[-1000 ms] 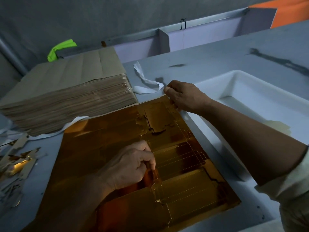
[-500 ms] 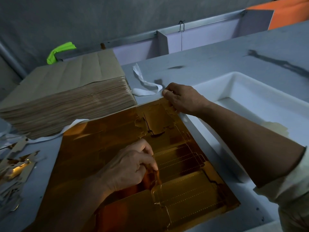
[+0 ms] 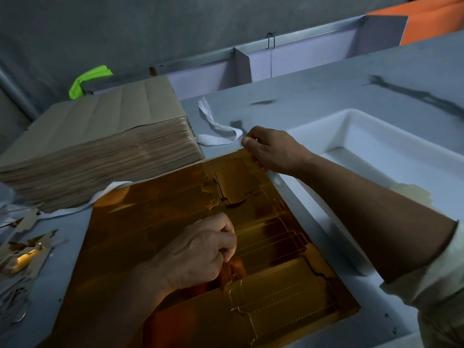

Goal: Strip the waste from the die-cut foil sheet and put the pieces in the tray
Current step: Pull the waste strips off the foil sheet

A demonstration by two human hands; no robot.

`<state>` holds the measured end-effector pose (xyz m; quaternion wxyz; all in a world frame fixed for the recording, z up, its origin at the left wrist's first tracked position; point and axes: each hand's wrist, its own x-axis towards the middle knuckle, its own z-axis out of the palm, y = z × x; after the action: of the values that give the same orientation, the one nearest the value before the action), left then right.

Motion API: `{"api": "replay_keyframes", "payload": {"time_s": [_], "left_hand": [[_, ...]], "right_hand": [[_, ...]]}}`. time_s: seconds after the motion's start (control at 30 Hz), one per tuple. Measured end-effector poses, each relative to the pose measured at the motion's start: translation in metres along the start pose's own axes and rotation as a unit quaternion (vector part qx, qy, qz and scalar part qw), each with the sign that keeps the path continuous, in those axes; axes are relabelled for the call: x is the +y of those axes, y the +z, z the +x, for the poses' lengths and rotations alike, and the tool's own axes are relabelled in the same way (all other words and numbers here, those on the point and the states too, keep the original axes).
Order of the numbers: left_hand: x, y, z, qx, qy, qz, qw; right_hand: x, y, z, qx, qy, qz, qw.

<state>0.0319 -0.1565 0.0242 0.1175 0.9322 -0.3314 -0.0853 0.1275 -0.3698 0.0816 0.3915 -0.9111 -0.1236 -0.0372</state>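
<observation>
Gold foil sheet (image 3: 155, 222) flat beside wht tray (image 3: 371, 126)

A dim grey wall (image 3: 125, 26) stood behind the pale grey surface (image 3: 326, 96), which bore dark smudges (image 3: 414, 94). Along its far edge ran pale panels (image 3: 301, 61) under a metal rail (image 3: 313, 30), with an orange panel (image 3: 431, 18) at the far right corner.

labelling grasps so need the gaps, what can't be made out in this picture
Head view: left hand pinches the foil sheet; its own knuckles hide the fingertips.
Head view: tray, right end cut off by the frame edge.
Head view: scraps at left, dim and cut off by the edge.
</observation>
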Motion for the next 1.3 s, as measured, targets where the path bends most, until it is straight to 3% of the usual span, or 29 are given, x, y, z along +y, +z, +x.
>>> {"api": "replay_keyframes", "payload": {"time_s": [0.33, 0.57, 1.3], "left_hand": [[-0.005, -0.005, -0.002, 0.005, 0.016, 0.014, 1.0], [-0.007, -0.005, -0.003, 0.011, 0.024, -0.032, 0.999], [-0.01, -0.04, -0.015, 0.193, 0.076, -0.066, 0.976]], "right_hand": [[0.001, 0.001, 0.001, 0.001, -0.009, -0.01, 1.0], [0.002, 0.001, 0.001, 0.001, -0.015, -0.017, 1.0], [0.004, 0.001, 0.001, -0.005, -0.037, -0.026, 0.999]]}}
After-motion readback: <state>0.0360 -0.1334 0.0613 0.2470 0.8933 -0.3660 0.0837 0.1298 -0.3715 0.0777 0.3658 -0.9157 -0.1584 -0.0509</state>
